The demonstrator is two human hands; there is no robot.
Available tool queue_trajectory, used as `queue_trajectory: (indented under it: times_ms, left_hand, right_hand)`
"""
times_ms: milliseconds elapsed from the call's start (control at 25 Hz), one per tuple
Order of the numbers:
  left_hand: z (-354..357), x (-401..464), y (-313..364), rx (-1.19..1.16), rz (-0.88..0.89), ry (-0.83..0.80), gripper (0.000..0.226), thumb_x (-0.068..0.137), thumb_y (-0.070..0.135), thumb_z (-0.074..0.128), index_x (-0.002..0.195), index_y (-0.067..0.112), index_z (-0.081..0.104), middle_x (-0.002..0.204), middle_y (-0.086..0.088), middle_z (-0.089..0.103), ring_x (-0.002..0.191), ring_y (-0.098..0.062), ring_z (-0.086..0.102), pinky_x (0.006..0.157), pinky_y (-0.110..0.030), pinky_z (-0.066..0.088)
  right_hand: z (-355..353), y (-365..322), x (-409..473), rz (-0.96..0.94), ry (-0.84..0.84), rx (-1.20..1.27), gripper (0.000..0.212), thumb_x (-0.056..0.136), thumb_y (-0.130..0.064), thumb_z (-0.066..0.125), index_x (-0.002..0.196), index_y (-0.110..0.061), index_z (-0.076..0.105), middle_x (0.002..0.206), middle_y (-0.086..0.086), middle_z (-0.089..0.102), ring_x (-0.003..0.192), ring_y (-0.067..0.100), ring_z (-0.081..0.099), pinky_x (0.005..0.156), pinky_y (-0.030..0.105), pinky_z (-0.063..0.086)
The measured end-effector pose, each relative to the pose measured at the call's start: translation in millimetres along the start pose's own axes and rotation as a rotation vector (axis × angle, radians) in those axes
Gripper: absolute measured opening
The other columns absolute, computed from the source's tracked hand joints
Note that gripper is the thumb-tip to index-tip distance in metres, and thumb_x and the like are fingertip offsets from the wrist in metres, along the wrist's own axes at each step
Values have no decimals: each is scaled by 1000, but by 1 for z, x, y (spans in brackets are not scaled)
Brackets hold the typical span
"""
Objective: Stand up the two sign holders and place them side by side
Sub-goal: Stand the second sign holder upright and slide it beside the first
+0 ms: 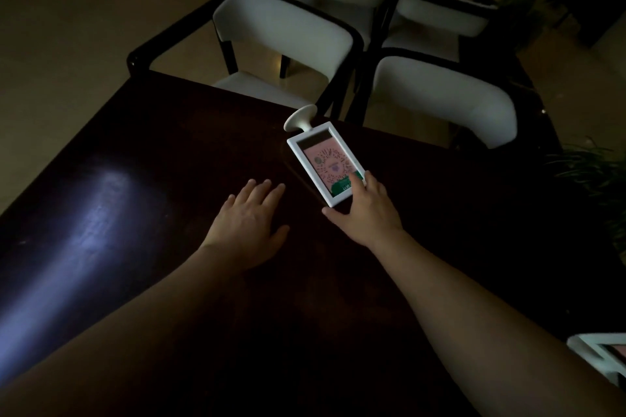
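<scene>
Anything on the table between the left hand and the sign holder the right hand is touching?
Nothing: in the head view, only bare dark tabletop separates the left hand from the lying sign holder under the right hand.

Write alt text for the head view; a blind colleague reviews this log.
The right hand grips the near end of a white sign holder lying flat on a dark table. The left hand rests flat beside it.

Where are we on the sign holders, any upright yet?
None upright yet. In hand: the right hand grips the near end of one sign holder, which lies flat with its base pointing away. The left hand rests open on the table. Left: the second holder, bottom right.
</scene>
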State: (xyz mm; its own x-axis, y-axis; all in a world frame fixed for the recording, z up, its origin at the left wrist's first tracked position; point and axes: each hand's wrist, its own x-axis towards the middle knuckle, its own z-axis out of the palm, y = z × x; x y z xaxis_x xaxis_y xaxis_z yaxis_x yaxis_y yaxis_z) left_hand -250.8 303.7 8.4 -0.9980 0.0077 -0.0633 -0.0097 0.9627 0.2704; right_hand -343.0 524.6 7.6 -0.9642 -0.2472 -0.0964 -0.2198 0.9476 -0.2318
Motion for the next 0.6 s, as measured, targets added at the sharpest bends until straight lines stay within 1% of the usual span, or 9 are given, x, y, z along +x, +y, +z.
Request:
queue_trajectory:
  times_ms: [160,280,360,480,600]
  left_hand:
    - [22,-4,-4,-15,-17,-47,84,90,60,49,155,31,4,165,-3,11,150,-25,3,119,-51,19]
    - [30,-8,-8,-24,-10,-49,83,91,60,46,156,31,4,165,-2,11,150,-25,3,119,-51,19]
    - [32,-11,-10,-36,-10,-37,82,91,60,45,156,30,4,164,-2,12,150,-24,2,119,-50,18]
    - [32,-11,-7,-48,-15,-25,82,91,61,45,156,31,5,164,-1,12,150,-23,2,119,-48,16]
    - [27,-11,-5,-42,-23,-13,82,90,61,46,156,32,6,164,0,12,150,-22,2,118,-47,14]
  right_hand:
    - [16,1,33,77,-42,14,125,66,-81,67,157,-19,6,164,24,4,150,41,7,118,55,21]
    - [21,1,52,90,-49,37,131,61,-84,67,157,-22,3,164,24,3,150,41,7,119,55,17]
    - [22,2,60,81,-51,58,130,60,-83,68,156,-23,5,163,22,11,148,40,13,117,55,23]
    - [21,3,65,66,-36,86,124,60,-78,73,154,-25,13,150,15,30,137,35,30,104,52,43]
    - [18,4,57,39,-38,84,120,59,-75,76,152,-26,17,142,13,34,129,30,34,91,46,49]
